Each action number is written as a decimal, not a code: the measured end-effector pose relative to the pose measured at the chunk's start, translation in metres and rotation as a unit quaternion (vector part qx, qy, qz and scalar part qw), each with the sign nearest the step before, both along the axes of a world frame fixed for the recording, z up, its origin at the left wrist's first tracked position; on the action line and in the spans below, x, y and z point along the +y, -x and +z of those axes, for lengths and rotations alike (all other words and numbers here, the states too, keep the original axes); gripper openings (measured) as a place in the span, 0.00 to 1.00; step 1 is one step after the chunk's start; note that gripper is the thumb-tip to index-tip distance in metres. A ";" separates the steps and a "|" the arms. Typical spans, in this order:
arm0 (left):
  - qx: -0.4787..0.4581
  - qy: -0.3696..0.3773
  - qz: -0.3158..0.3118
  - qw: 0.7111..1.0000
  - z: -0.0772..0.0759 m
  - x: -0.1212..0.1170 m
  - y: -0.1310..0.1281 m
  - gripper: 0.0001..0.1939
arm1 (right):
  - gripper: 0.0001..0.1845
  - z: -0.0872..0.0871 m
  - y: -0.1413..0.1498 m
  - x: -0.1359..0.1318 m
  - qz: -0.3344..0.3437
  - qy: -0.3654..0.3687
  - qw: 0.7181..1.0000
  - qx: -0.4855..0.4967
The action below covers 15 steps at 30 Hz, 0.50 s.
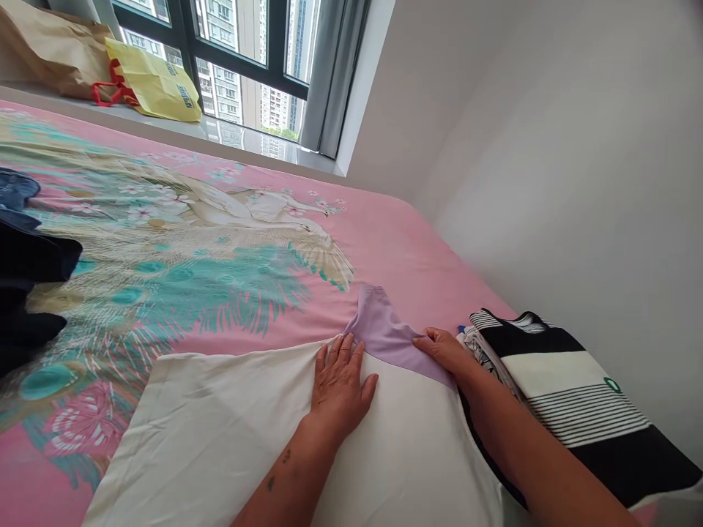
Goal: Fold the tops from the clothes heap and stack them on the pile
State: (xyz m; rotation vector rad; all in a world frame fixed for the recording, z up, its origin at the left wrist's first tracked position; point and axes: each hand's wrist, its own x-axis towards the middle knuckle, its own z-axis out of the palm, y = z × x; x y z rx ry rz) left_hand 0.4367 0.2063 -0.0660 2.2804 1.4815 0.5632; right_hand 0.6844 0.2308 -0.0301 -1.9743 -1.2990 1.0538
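Observation:
A cream garment with a lilac sleeve lies spread on the pink peacock-print bedsheet. My left hand lies flat on the cream cloth near the sleeve seam, fingers stretched out. My right hand rests at the lower edge of the lilac sleeve with its fingers curled over the fabric, gripping it.
A stack of folded clothes, topped by a black-and-white striped piece, sits at the right by the white wall. Dark clothing lies at the left edge. A brown bag and a yellow bag stand on the window ledge.

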 end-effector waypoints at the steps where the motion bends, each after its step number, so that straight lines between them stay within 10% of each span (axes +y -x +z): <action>1: 0.001 0.002 -0.001 1.000 0.000 0.000 0.000 0.28 | 0.17 -0.003 -0.003 -0.001 -0.016 -0.020 0.998 -0.049; 9: 0.008 0.001 -0.004 1.000 0.004 0.001 0.000 0.28 | 0.23 0.012 -0.018 -0.019 0.077 0.064 0.995 0.018; 15: 0.011 0.000 -0.005 1.000 0.006 0.000 0.000 0.28 | 0.23 -0.018 -0.041 -0.018 -0.038 -0.044 0.981 -0.185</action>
